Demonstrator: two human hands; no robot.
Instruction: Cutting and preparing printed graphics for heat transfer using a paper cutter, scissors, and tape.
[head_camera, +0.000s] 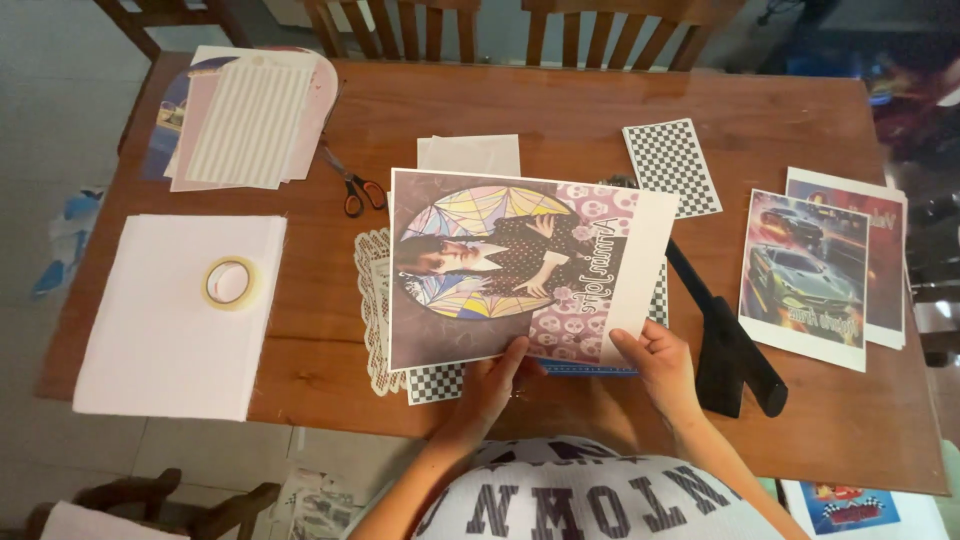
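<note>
Wooden brown table (560, 110) under us — we are holding a glossy printed sheet with a stained-glass figure picture (520, 265) at its near edge, left hand (495, 385) and right hand (655, 360) each pinching it, above a checkered paper (437, 382).

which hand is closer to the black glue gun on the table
Right. The right hand grips the printed sheet just left of the glue gun; the left hand is farther left.

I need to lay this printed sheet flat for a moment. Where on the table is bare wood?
Bare wood lies along the far edge of the table, between the striped paper stack and the checkered sheet, and in a strip between the white sheets bearing the tape roll and the lace doily. The middle, under the printed sheet, is crowded.
</note>
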